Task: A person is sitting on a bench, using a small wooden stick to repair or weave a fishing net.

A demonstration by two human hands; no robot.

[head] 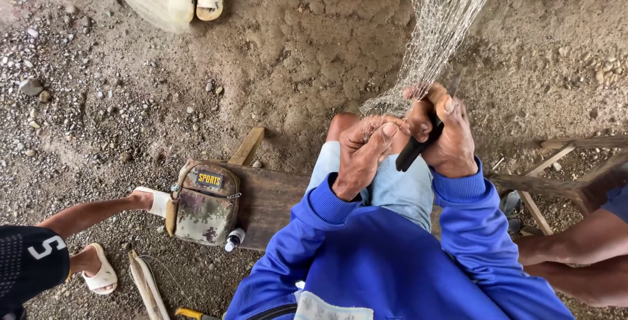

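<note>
Net point(437, 32) edge pinched in left hand point(364, 156); right hand point(445, 133) grip pressed around black-handled tool point(413, 150)

Outdoor, informal net-mending spot. Evidence: bare cracked earth floor point(307, 38) with scattered pebbles point(39, 91); fishing net point(438, 19) hanging down; rough wooden plank bench point(268, 195); people nearby in sandals point(101, 274).

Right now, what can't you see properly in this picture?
- Head view: the tip of the dark tool in the right hand is behind the fingers and net.
- What the left hand pinches is hidden by its fingers.
- The net's top is cut off by the upper edge.
- The camouflage bag is shut, its contents hidden.
</note>
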